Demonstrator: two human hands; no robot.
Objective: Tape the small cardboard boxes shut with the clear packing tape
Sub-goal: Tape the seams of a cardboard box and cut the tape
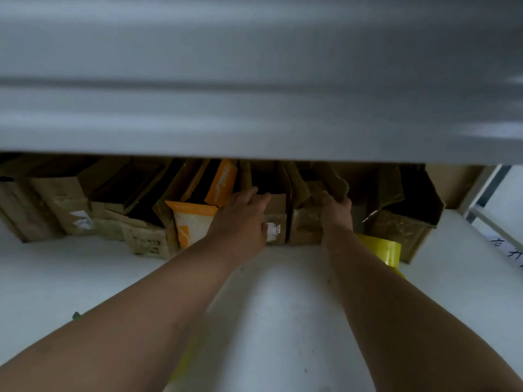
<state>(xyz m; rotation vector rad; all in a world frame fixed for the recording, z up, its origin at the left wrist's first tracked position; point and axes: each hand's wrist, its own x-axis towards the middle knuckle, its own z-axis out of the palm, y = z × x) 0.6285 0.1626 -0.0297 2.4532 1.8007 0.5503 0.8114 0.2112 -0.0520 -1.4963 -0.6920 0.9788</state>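
Between both hands [285,213], small cardboard box [276,205].

Pretty much nothing readable here

The orange box [223,179] has white lettering down its flap, but it's too blurry to make out. The white label [274,230] on the box by the left hand [240,219] shows only tiny dark marks, and another label [82,219] on a box further left is a smear. There's dark handwriting [506,250] at the right edge, cut off and unreadable.
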